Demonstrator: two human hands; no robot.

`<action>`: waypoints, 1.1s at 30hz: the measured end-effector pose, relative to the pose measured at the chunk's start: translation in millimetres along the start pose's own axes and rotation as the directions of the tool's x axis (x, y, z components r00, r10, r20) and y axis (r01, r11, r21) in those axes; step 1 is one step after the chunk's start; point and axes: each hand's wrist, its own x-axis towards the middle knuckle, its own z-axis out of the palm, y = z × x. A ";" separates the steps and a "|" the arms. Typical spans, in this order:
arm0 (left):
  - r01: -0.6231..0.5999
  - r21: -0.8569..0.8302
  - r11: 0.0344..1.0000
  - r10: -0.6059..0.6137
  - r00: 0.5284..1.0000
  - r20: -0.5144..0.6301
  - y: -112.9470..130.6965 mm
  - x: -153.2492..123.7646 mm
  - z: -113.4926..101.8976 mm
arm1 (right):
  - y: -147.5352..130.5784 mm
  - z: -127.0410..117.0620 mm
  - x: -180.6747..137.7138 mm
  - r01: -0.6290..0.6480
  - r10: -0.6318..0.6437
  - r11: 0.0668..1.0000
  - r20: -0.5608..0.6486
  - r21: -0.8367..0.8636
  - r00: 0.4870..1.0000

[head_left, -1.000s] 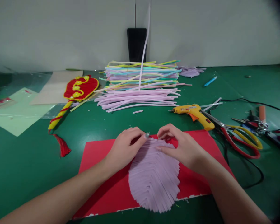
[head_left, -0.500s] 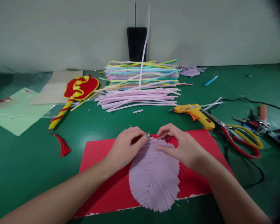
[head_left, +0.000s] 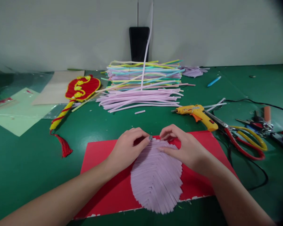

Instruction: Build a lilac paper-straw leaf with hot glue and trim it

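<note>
Bending over the upper end of a lilac leaf-shaped piece, both hands worked close together. The piece lay flat on a red board, its lower tip overhanging the board's near edge above the green worktop. The left hand brought thumb and fingertips together at the top rim, though whether they pinched a strip could not be made out. The right hand was loosely curved, with a gap between thumb and fingers; its thumb rested on the lilac surface.

The likeliest trouble was skewed strips: a sideways tug at that rim could have pulled the chevron rows out of line, since nothing visible weighed the piece down. Its overhanging tip might have buckled if a forearm had caught it.

Farther off, the yellow glue gun pointed its nozzle toward the lilac stems; if hot, which did not show, it could have scorched them. Its black cord passed near the scissors, so a snag there might have dragged both.
</note>
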 end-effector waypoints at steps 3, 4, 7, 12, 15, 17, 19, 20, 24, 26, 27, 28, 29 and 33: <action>-0.001 0.003 1.000 0.001 1.000 0.003 -0.4 -0.1 0.3 | -0.1 -0.1 0.0 0.009 -0.009 1.000 0.000 0.000 1.000; 0.000 0.004 1.000 0.000 1.000 0.004 -0.6 -0.2 0.3 | 0.0 -0.2 0.0 0.013 -0.013 1.000 0.000 0.001 1.000; 0.002 0.005 1.000 -0.002 1.000 0.006 -1.0 -0.3 0.4 | 0.5 -0.1 -0.2 0.009 -0.009 1.000 -0.004 0.000 1.000; 0.004 -0.003 1.000 -0.004 1.000 0.004 -1.0 0.3 0.1 | 0.3 0.6 -0.2 0.001 -0.001 1.000 -0.003 0.001 1.000; 0.011 0.002 1.000 -0.011 1.000 0.010 -0.7 0.7 0.2 | -0.5 0.8 -0.1 0.001 -0.001 1.000 0.002 0.014 1.000; 0.013 0.001 1.000 -0.013 1.000 0.011 -0.8 0.4 0.3 | -0.9 0.8 -0.1 0.000 0.000 1.000 0.002 0.015 1.000; 0.010 -0.004 1.000 -0.010 1.000 0.008 -1.3 -0.1 0.3 | -0.9 0.7 -0.2 0.000 0.000 1.000 0.001 0.013 1.000; 0.009 -0.005 1.000 -0.009 1.000 0.006 -1.6 -0.5 0.2 | -0.7 0.7 -0.2 0.001 -0.001 1.000 0.001 0.013 1.000; 0.002 -0.003 1.000 -0.002 1.000 0.006 -2.0 -1.1 0.2 | 0.1 0.6 -0.1 0.000 0.000 1.000 0.001 0.011 1.000; 0.002 0.000 1.000 -0.002 1.000 0.009 -1.4 -0.8 0.2 | 0.1 0.5 -0.2 -0.001 0.001 1.000 0.002 0.013 1.000; 0.003 0.001 1.000 -0.003 1.000 0.009 -0.8 -0.6 0.1 | 0.1 0.5 -0.3 -0.002 0.002 1.000 0.002 0.014 1.000; 0.005 0.002 1.000 -0.005 1.000 0.011 -0.3 -0.3 0.0 | -0.1 0.5 -0.4 -0.004 0.004 1.000 0.003 0.014 1.000; 0.006 0.002 1.000 -0.006 1.000 0.012 0.3 -0.1 -0.2 | -0.3 0.5 -0.5 -0.005 0.005 1.000 0.004 0.013 1.000; 0.011 0.005 1.000 -0.011 1.000 0.016 1.6 0.2 -1.1 | -1.5 0.6 -0.7 -0.005 0.005 1.000 0.008 0.008 1.000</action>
